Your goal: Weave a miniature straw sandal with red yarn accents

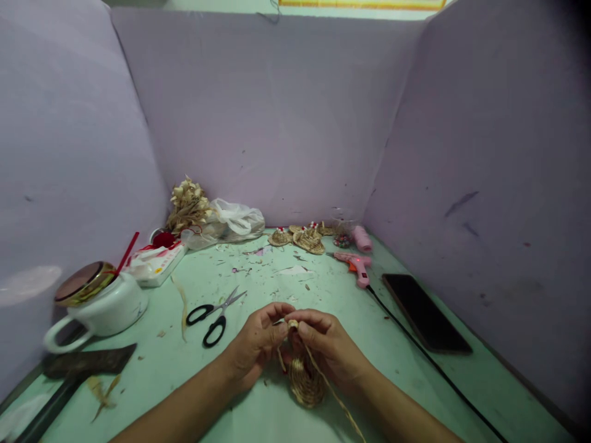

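Note:
Near the front of the table, my left hand (pixel 264 338) and my right hand (pixel 325 335) meet, fingertips pinched on a small loop of straw braid (pixel 293 324). A loose straw strand (pixel 335 394) trails from it toward the lower right. Just below, between my palms, is a coiled straw piece (pixel 307 384), oval and partly hidden by my fingers. Whether it is joined to the loop I cannot tell. Black-handled scissors (pixel 216 317) lie partly spread to the left of my left hand.
Small straw hats (pixel 308 239) sit at the back, beside a pink thread spool (pixel 362 239). A pink glue gun (pixel 354 263), its cord, and a black phone (pixel 425 312) are at right. Left are a white mug (pixel 108 307), a hammer (pixel 87 362), a box (pixel 161 267) and dried stalks (pixel 188 206).

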`<act>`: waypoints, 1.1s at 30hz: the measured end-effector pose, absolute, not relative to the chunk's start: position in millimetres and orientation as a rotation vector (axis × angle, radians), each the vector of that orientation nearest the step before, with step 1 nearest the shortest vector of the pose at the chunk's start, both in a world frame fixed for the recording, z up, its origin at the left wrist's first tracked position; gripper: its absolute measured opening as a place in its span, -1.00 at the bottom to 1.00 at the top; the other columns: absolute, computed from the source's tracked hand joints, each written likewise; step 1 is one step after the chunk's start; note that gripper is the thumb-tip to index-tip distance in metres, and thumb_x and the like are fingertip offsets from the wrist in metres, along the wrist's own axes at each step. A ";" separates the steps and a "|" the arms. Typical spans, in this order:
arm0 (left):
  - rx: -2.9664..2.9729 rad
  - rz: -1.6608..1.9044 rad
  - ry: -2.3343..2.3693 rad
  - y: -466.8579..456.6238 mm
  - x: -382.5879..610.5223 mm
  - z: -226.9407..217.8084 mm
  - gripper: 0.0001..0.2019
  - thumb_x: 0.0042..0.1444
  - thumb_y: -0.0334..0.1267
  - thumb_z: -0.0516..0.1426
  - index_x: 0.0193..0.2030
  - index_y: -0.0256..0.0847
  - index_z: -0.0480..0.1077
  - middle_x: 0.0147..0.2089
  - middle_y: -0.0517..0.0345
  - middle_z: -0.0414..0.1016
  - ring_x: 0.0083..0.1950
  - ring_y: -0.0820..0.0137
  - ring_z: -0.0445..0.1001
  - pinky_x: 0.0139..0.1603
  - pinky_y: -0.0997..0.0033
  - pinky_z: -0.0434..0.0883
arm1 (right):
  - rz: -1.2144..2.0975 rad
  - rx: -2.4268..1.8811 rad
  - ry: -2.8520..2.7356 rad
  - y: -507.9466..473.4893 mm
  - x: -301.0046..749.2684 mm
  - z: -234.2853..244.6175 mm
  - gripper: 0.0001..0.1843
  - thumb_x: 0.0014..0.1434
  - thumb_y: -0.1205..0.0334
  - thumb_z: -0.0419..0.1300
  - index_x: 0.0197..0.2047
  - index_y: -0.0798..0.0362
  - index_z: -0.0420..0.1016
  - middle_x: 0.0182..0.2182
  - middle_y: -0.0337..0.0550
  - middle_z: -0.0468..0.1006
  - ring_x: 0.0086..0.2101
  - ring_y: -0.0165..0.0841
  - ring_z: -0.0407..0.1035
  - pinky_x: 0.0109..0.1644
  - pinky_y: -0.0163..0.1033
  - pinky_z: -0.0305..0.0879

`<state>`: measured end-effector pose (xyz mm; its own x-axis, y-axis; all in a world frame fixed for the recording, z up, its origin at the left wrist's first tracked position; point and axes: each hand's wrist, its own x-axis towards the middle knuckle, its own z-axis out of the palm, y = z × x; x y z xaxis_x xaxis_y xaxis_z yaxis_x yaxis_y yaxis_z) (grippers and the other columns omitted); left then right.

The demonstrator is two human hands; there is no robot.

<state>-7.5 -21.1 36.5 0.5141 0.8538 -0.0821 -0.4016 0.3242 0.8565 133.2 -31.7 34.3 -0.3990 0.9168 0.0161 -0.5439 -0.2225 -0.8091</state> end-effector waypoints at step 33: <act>0.824 0.833 0.698 -25.3 -3.5 33.4 -0.79 -0.02 -0.26 0.13 -0.23 -0.30 0.31 -0.39 0.08 0.35 -0.39 0.43 0.35 -0.46 0.44 0.33 | 1.729 -0.636 -0.943 -31.3 133.1 28.2 -0.75 -0.08 0.19 0.27 -0.29 0.11 0.53 -0.64 -0.26 0.39 -0.62 -0.50 0.26 -0.58 -0.39 0.23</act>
<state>-3.5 -25.3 33.4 0.4956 0.8433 -0.2077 -0.3524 0.4138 0.8394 133.1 -31.3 28.2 -0.3389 0.9406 0.0206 -0.5270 -0.1716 -0.8324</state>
